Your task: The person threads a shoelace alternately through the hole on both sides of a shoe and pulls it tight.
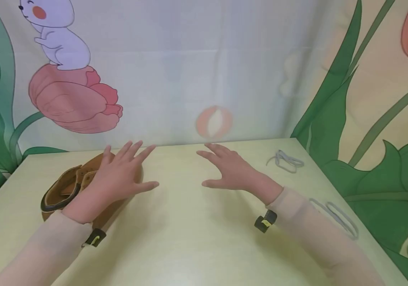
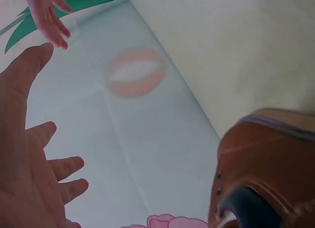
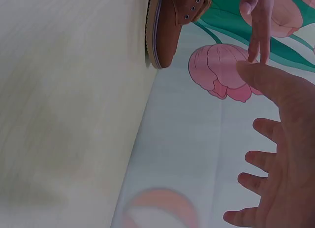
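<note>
A: What stood at the left of the bench (image 1: 189,242)?

B: A brown shoe (image 2: 266,161), upright on its sole, with eyelets down its front and a dark band at its collar. Its toe pointed toward the printed backdrop (image 1: 175,79).

A: Where was the left hand (image 1: 118,174)?

B: Above the shoe and apart from it, its fingers straight and spread, its thumb held out toward the middle. A small black device (image 1: 95,237) sat at that wrist.

A: And the right hand (image 1: 234,171)?

B: Across a gap, over the bench, its fingers extended and parted, its thumb turned toward the left hand. That wrist carried a second black device (image 1: 265,221).

A: What lay farther right?

B: Two gray laces: a looped lace (image 1: 289,159) near the far corner, and a nearer lace (image 1: 337,218) just beside the right sleeve (image 1: 318,234). Printed green leaves (image 1: 327,123) rose beyond the bench's right edge.
</note>
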{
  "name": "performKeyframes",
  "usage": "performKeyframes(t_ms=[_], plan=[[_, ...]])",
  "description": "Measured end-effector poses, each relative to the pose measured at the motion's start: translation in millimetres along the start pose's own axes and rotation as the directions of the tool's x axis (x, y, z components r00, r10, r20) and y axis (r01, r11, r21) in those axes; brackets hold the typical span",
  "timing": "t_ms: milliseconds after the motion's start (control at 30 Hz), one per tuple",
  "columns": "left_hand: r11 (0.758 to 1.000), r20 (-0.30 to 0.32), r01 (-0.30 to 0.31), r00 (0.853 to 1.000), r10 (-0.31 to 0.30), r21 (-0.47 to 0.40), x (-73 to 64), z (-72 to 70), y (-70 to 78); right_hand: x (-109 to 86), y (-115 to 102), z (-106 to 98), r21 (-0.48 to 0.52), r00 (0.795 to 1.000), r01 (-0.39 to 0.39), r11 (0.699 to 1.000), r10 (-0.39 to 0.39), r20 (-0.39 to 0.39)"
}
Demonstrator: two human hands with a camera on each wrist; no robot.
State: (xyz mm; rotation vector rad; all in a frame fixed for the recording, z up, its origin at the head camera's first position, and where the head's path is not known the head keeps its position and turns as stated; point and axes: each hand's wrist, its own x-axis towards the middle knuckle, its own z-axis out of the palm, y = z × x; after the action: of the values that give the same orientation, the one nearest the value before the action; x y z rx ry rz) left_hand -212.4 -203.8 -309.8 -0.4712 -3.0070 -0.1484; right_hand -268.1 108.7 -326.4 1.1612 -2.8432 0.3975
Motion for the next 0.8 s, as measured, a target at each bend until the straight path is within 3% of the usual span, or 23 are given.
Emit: performKeyframes(t_ms=[300,433,667,800], plan=[[0.999,-0.076,-0.024,0.997,0.022,-0.033,-27.6,12.1,-23.0,4.7,-12.4,16.6,0.071,0.999,0.045,0.996,-0.046,0.006],[0.999,-0.104,-0.001,0.995,-0.003,-0.034,-43.6,16.2,-32.8,6.8,-15.8,23.1,0.083,0.998,0.046,0.995,-0.049,0.036],[0.989,-0.015,0.126,0.992,-0.127,-0.077,-65.6,24.2,-45.2,7.5,-20.3,29.8,0.062,0.998,0.054,0.997,-0.056,0.04],[0.986,0.0,0.157,0.988,-0.157,-0.063,-76.6,31.5,-52.5,6.4,-23.0,33.1,0.054,0.997,0.06,0.997,-0.062,0.034]])
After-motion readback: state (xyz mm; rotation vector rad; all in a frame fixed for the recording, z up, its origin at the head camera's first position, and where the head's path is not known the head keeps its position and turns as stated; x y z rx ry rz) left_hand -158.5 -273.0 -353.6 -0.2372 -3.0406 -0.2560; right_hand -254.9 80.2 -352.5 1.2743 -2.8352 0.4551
